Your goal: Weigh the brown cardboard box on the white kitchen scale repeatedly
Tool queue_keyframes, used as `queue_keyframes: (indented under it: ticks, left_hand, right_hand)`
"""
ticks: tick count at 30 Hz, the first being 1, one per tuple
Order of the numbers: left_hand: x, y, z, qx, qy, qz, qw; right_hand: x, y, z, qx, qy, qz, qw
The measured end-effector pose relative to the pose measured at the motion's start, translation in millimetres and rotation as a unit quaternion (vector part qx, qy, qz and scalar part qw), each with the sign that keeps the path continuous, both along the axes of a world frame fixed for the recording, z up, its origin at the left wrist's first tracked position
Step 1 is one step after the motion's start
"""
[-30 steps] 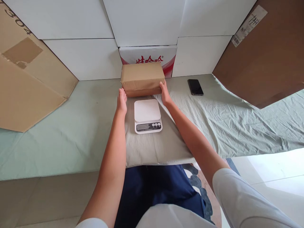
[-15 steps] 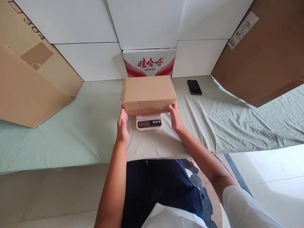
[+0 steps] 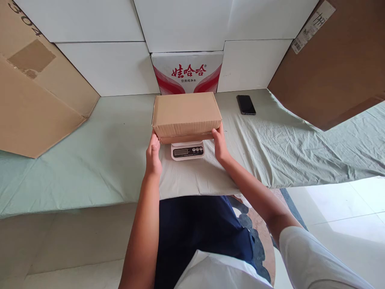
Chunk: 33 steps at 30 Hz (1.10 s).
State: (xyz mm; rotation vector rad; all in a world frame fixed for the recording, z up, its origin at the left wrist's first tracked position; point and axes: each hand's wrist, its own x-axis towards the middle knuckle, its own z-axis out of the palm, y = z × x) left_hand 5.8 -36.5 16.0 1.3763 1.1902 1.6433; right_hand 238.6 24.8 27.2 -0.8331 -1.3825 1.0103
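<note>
A closed brown cardboard box (image 3: pixel 186 110) is held between both hands at the middle of the table. My left hand (image 3: pixel 153 154) grips its near left corner, fingers at the side and underneath. At the near right corner, my right hand (image 3: pixel 219 142) grips with the thumb on the front face. Directly below the box is a small white digital kitchen scale (image 3: pixel 188 151); its display and several buttons show in front, while its platform is hidden. Whether the box touches the platform I cannot tell.
A pale green cloth (image 3: pixel 120 160) covers the table. A black phone (image 3: pixel 246 104) lies at the back right. Behind stands a white and red printed carton (image 3: pixel 188 72) against white panels. Large cardboard sheets flank the table at left (image 3: pixel 45 108) and right (image 3: pixel 331 72).
The camera view has shifted slightly, so the scene sits a little higher in the picture. Both hands keep their grip on the box, which stays over the scale.
</note>
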Motion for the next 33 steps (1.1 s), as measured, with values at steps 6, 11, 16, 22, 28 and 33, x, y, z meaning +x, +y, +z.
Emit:
queue_keyframes:
  ticks: [6,11,16,22,28,33]
  left_hand:
    - [-0.3,-0.3,-1.0,-0.004,-0.003,0.008,1.0]
    - [-1.7,0.6,-4.1,-0.002,-0.005,0.01,1.0]
    - [-2.2,0.4,-6.1,-0.01,-0.006,0.018,1.0]
    - [-2.7,2.9,-7.1,0.008,-0.009,0.014,1.0]
    - [-5.9,6.2,-10.9,0.025,0.003,0.015,1.0]
    - [-6.2,6.4,-11.9,0.023,-0.002,0.022,0.999]
  right_hand:
    - [-1.2,-1.8,-0.2,-0.004,-0.001,-0.002,1.0]
    - [-1.4,-1.0,-2.0,0.002,0.002,-0.004,1.0]
    - [-1.9,0.2,-4.0,0.003,0.002,-0.006,1.0]
    - [-2.4,3.7,-5.5,0.009,-0.014,-0.006,1.0]
    - [-3.2,6.8,-9.2,0.016,-0.018,-0.005,1.0]
    - [-4.3,8.3,-9.9,0.02,-0.006,-0.004,1.0]
